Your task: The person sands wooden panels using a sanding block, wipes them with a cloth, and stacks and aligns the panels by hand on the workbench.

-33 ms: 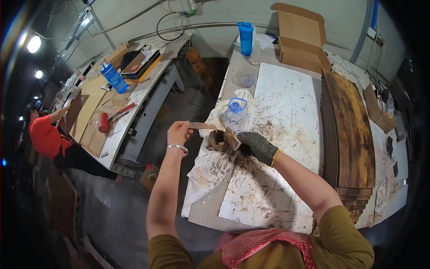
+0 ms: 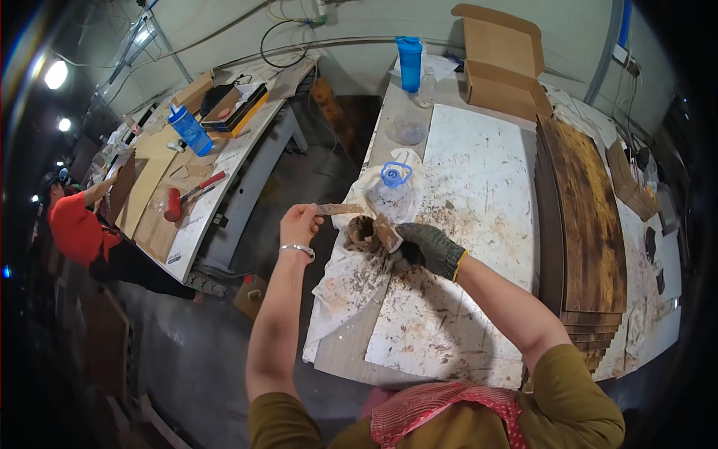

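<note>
My bare left hand (image 2: 301, 223), with a bangle at the wrist, is closed on one end of a thin flat strip (image 2: 338, 209) caked with brown. The strip points right, toward a brown-crusted can (image 2: 363, 233) with an open top. My right hand (image 2: 428, 248), in a dark grey glove with a yellow cuff, grips a flat brown-smeared scraper (image 2: 387, 233) beside the can's right side. Whether the scraper touches the can's rim I cannot tell. Under the can lies a stained white cloth (image 2: 344, 295), sprinkled with brown crumbs. The gloved fingertips are partly hidden.
A large clear bottle (image 2: 391, 193) with a blue handle stands just beyond the can. Stacked dark boards (image 2: 583, 217) line the right of the white worktop (image 2: 471, 161). On the left bench are a red mallet (image 2: 175, 203) and a blue bottle (image 2: 191, 131); a person in red (image 2: 78, 228) stands there.
My right hand and the scraper have shifted very slightly. The left hand keeps its hold on the strip, almost in the same place.
</note>
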A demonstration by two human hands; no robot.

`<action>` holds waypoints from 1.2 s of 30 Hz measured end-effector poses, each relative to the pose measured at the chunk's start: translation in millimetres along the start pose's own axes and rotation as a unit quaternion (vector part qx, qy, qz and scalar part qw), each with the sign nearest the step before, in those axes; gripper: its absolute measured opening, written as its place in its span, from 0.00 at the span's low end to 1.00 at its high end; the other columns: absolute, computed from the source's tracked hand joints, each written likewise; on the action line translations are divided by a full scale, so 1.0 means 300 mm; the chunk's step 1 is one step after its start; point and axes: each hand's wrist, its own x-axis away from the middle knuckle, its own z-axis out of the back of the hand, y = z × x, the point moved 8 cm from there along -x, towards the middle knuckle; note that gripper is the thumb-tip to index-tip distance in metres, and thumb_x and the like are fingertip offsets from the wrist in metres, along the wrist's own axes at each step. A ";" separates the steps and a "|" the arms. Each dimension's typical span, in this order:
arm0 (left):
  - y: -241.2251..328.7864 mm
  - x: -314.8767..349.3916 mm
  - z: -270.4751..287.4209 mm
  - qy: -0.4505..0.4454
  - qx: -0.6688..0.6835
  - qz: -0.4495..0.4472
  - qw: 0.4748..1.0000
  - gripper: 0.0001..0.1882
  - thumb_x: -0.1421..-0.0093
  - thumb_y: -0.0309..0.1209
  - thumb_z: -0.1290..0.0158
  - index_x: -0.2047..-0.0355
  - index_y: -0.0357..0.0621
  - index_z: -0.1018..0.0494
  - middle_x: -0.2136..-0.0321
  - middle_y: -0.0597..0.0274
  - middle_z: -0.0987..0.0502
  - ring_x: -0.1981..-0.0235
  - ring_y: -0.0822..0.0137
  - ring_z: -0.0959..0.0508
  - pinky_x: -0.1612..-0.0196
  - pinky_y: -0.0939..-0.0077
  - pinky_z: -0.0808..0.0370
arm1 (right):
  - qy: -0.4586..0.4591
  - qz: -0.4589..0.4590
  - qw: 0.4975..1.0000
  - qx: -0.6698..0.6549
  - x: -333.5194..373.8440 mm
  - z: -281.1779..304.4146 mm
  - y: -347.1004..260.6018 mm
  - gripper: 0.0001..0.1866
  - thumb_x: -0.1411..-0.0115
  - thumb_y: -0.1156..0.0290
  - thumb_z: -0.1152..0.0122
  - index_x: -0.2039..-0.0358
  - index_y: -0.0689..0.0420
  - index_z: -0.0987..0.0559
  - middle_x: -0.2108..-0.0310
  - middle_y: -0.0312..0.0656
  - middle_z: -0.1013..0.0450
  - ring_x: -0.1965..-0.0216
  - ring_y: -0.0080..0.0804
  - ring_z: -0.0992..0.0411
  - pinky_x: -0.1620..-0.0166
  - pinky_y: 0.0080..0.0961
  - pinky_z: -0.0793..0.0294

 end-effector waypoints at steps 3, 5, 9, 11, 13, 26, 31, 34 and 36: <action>-0.051 0.085 -0.046 -0.005 0.099 0.037 0.994 0.04 0.40 0.27 0.47 0.69 0.41 0.30 0.77 0.65 0.26 0.77 0.75 0.25 0.77 0.87 0.30 | -0.078 -0.049 0.948 -0.305 -0.007 -0.049 0.085 0.18 0.35 0.64 0.56 0.49 0.60 0.32 0.55 0.48 0.28 0.57 0.39 0.26 0.56 0.36 0.24; -0.119 0.130 -0.051 0.009 0.169 0.076 0.983 0.03 0.40 0.27 0.48 0.68 0.42 0.30 0.75 0.65 0.26 0.76 0.74 0.25 0.75 0.88 0.27 | -0.098 -0.048 0.937 -0.331 0.034 -0.094 0.058 0.18 0.35 0.63 0.57 0.49 0.60 0.32 0.56 0.48 0.28 0.57 0.40 0.26 0.56 0.38 0.24; -0.233 0.208 -0.084 0.015 0.265 0.104 0.959 0.03 0.42 0.25 0.46 0.69 0.41 0.30 0.75 0.65 0.26 0.75 0.72 0.24 0.74 0.86 0.26 | -0.117 -0.030 0.926 -0.358 0.038 -0.122 0.056 0.20 0.35 0.59 0.58 0.50 0.60 0.31 0.57 0.48 0.28 0.58 0.41 0.26 0.58 0.40 0.25; -0.257 0.253 -0.119 0.035 0.230 0.094 0.968 0.03 0.42 0.25 0.46 0.70 0.41 0.30 0.76 0.64 0.26 0.75 0.72 0.24 0.75 0.85 0.26 | -0.112 -0.033 0.924 -0.364 0.019 -0.128 0.075 0.20 0.35 0.58 0.58 0.51 0.60 0.31 0.58 0.47 0.27 0.59 0.40 0.26 0.59 0.39 0.25; -0.261 0.270 -0.115 0.071 0.215 0.082 0.971 0.04 0.42 0.24 0.45 0.70 0.40 0.30 0.78 0.64 0.27 0.77 0.72 0.24 0.75 0.85 0.27 | -0.112 -0.038 0.922 -0.369 0.019 -0.150 0.079 0.20 0.35 0.58 0.59 0.52 0.60 0.30 0.59 0.47 0.27 0.61 0.39 0.26 0.59 0.37 0.25; -0.259 0.268 -0.068 0.118 0.215 0.014 0.969 0.03 0.41 0.25 0.47 0.70 0.41 0.30 0.74 0.65 0.26 0.74 0.73 0.26 0.72 0.85 0.29 | -0.117 -0.044 0.915 -0.384 0.030 -0.164 0.074 0.17 0.36 0.58 0.55 0.55 0.57 0.28 0.61 0.42 0.27 0.62 0.36 0.27 0.62 0.35 0.25; -0.263 0.288 -0.127 0.102 0.225 0.004 0.969 0.03 0.41 0.24 0.48 0.71 0.39 0.30 0.75 0.65 0.26 0.76 0.74 0.26 0.73 0.85 0.29 | -0.067 -0.016 0.928 -0.367 0.021 -0.144 0.034 0.17 0.36 0.59 0.54 0.54 0.58 0.29 0.64 0.43 0.26 0.66 0.33 0.25 0.63 0.32 0.22; -0.212 0.250 -0.058 0.136 0.170 -0.067 0.974 0.03 0.40 0.25 0.48 0.71 0.40 0.31 0.76 0.65 0.27 0.76 0.75 0.26 0.73 0.85 0.30 | -0.103 -0.031 0.916 -0.386 0.049 -0.166 0.010 0.16 0.36 0.59 0.54 0.55 0.57 0.29 0.64 0.42 0.26 0.67 0.31 0.26 0.65 0.29 0.23; -0.132 0.247 -0.013 0.130 0.034 -0.135 0.982 0.04 0.40 0.25 0.48 0.71 0.39 0.31 0.77 0.66 0.27 0.77 0.77 0.28 0.73 0.85 0.32 | -0.095 -0.008 0.936 -0.339 0.069 -0.155 -0.021 0.17 0.37 0.57 0.51 0.57 0.57 0.28 0.65 0.42 0.26 0.69 0.30 0.27 0.65 0.28 0.24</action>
